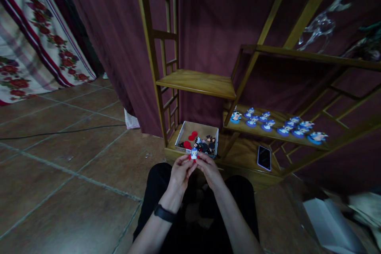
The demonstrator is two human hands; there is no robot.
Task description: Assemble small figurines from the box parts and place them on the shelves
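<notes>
Both hands meet in front of me around a small blue-and-white figurine (194,153) with a red base, held upright. My left hand (180,171) pinches it from the left side and wears a black band at the wrist. From the right side, the fingers of my right hand (209,168) close on the red base. Just beyond my fingers sits an open cardboard box (199,127) containing red round pieces (187,145) and several dark small figures (205,145).
A wooden shelf unit (196,81) stands ahead. On its right shelf are several blue-and-white figurines (268,125). Below them lies a phone (264,158). A clear glass ornament (320,27) is higher up. A white box (330,222) rests at lower right; a black cable (65,131) crosses the tiles.
</notes>
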